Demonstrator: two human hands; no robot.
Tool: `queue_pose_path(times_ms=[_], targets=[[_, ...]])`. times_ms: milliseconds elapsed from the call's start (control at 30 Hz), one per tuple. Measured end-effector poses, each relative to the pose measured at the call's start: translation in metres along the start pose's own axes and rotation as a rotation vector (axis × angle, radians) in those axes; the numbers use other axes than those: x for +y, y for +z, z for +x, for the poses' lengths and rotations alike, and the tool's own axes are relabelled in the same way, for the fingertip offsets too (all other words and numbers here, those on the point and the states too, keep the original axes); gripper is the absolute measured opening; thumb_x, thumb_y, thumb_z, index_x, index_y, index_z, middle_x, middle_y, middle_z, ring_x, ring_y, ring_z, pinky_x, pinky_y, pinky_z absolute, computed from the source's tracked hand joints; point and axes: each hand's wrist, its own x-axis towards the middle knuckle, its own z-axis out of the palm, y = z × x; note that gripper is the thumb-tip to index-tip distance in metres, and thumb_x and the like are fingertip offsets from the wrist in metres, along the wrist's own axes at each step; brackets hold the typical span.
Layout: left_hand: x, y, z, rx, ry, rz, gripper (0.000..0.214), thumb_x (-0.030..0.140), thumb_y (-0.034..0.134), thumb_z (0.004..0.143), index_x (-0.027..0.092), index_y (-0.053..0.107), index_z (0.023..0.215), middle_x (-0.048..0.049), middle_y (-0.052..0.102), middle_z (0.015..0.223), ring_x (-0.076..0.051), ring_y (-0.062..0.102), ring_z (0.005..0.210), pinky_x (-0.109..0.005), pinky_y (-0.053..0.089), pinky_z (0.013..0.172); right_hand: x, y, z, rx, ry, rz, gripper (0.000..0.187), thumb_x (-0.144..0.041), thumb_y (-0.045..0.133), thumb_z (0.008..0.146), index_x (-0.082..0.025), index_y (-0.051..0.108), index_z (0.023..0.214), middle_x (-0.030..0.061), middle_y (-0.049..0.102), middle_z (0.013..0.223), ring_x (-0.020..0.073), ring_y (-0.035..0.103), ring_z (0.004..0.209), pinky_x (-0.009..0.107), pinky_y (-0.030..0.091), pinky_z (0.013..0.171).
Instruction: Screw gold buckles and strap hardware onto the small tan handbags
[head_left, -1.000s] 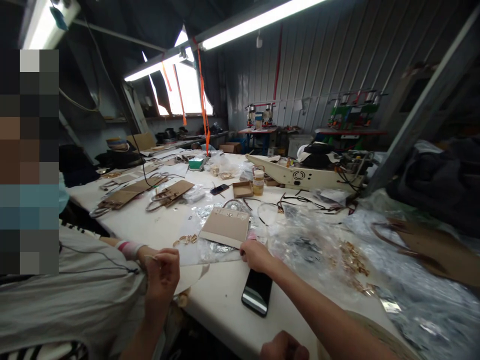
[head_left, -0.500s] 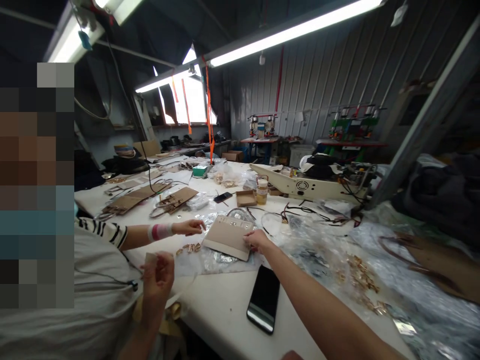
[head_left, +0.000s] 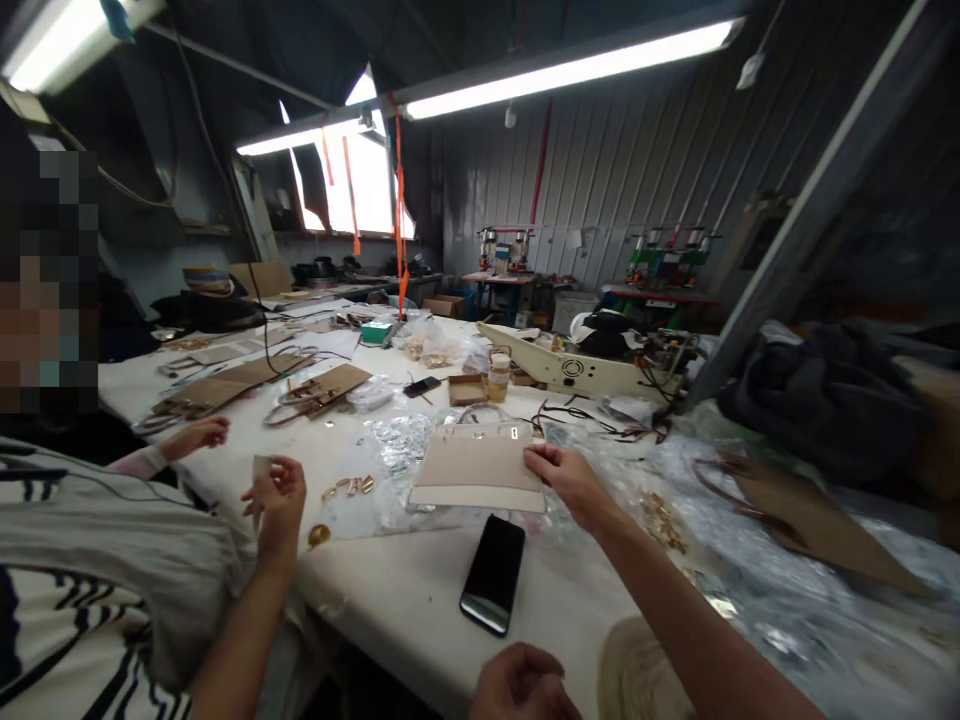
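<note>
My right hand (head_left: pixel 562 478) pinches the right edge of a beige handbag panel (head_left: pixel 472 470) between thumb and fingers. The panel has a paler strip along its near edge, small metal fittings along its far edge, and a handle beyond. It lies over crinkled clear plastic. At the bottom edge of the view, my left hand (head_left: pixel 525 685) shows only in part, its fingers curled; what is inside them, if anything, is hidden. A black phone (head_left: pixel 493 575) lies between my two hands.
A co-worker sits at the left, one hand (head_left: pixel 279 498) holding a small beige piece, the other hand (head_left: pixel 199 437) over the table. Gold fittings (head_left: pixel 352 487), plastic wrapping (head_left: pixel 750 520), brown bag panels (head_left: pixel 322 388), a jar (head_left: pixel 498 375) and a rounded beige object (head_left: pixel 641 670) are around.
The handbag panel has shifted right relative to the phone and lies straighter. My left hand has come further into view. The co-worker's far hand has drawn back left from the panel.
</note>
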Motion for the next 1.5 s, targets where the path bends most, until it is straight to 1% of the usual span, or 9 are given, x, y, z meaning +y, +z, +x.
queue_pose_path(times_ms=[233,467,567,667,833,1033,1267,1400,1500], targets=[[0.029,0.009,0.004,-0.221,-0.099,-0.460,0.063,0.070,0.064,0.102,0.014,0.074,0.130,-0.0207,0.069,0.148,-0.030,0.071,0.126,-0.038,0.062,0.099,-0.007,-0.167,-0.188,0.070,0.166,-0.156,0.052,-0.063,0.092,0.082,-0.019,0.080,0.106,0.0074,0.077,0.104,0.0252,0.066,0.096,0.034,0.053,0.086],[0.001,0.081,0.010,-0.253,-0.133,-0.113,0.064,0.058,0.082,0.094,0.011,0.066,0.136,-0.0152,0.077,0.109,-0.020,0.074,0.085,-0.026,0.060,0.070,0.021,-0.240,-0.306,0.082,0.306,-0.311,0.041,-0.060,0.084,0.091,-0.020,0.076,0.097,0.0043,0.069,0.095,0.0238,0.060,0.096,0.033,0.050,0.085],[-0.015,0.100,0.011,-0.112,-0.127,0.011,0.086,0.067,0.087,0.085,0.010,0.056,0.141,-0.0061,0.072,0.085,-0.016,0.065,0.063,-0.024,0.054,0.053,0.025,-0.249,-0.315,0.020,0.308,-0.353,0.040,-0.059,0.080,0.093,-0.020,0.074,0.096,0.0040,0.067,0.094,0.0230,0.058,0.093,0.033,0.048,0.084],[-0.016,0.106,0.012,-0.052,-0.070,0.065,0.101,0.069,0.089,0.081,0.014,0.045,0.153,-0.0070,0.074,0.094,-0.015,0.064,0.061,-0.024,0.052,0.048,0.030,-0.252,-0.314,-0.076,0.289,-0.371,0.038,-0.057,0.075,0.097,-0.019,0.073,0.094,0.0044,0.066,0.095,0.0231,0.058,0.093,0.034,0.047,0.084],[0.000,0.107,0.012,-0.227,-0.034,0.168,0.071,0.058,0.080,0.090,0.012,0.065,0.143,-0.0146,0.079,0.112,-0.021,0.070,0.080,-0.026,0.057,0.061,0.041,-0.247,-0.311,-0.142,0.280,-0.427,0.031,-0.051,0.070,0.100,-0.020,0.071,0.095,0.0031,0.067,0.095,0.0222,0.058,0.093,0.034,0.045,0.085],[0.012,0.105,0.014,-0.191,0.111,0.256,0.045,0.046,0.078,0.092,0.013,0.080,0.123,-0.0133,0.081,0.118,-0.027,0.073,0.107,-0.032,0.058,0.093,0.035,-0.228,-0.312,-0.118,0.282,-0.494,0.025,-0.046,0.067,0.099,-0.021,0.072,0.096,0.0026,0.070,0.093,0.0222,0.059,0.090,0.035,0.045,0.084],[-0.005,0.101,0.001,-0.125,-0.020,0.341,0.057,0.060,0.077,0.090,0.013,0.079,0.121,-0.0089,0.077,0.094,-0.021,0.067,0.072,-0.027,0.056,0.051,0.029,-0.218,-0.337,-0.068,0.344,-0.547,0.018,-0.039,0.065,0.100,-0.022,0.072,0.097,0.0019,0.073,0.093,0.0217,0.063,0.089,0.034,0.047,0.082],[-0.029,0.099,0.008,-0.084,-0.065,0.294,0.064,0.068,0.079,0.084,0.011,0.078,0.112,-0.0066,0.073,0.081,-0.021,0.066,0.062,-0.031,0.058,0.049,0.028,-0.224,-0.344,-0.043,0.346,-0.644,0.015,-0.035,0.063,0.099,-0.023,0.072,0.095,0.0044,0.075,0.106,0.0241,0.067,0.100,0.036,0.049,0.088],[-0.037,0.099,0.017,-0.072,-0.059,0.360,0.060,0.067,0.077,0.085,0.013,0.078,0.111,-0.0052,0.072,0.076,-0.021,0.064,0.057,-0.030,0.055,0.046,0.015,-0.225,-0.340,0.161,0.186,-0.743,0.018,-0.037,0.065,0.099,-0.023,0.073,0.091,0.0092,0.072,0.131,0.0297,0.065,0.121,0.041,0.050,0.101]])
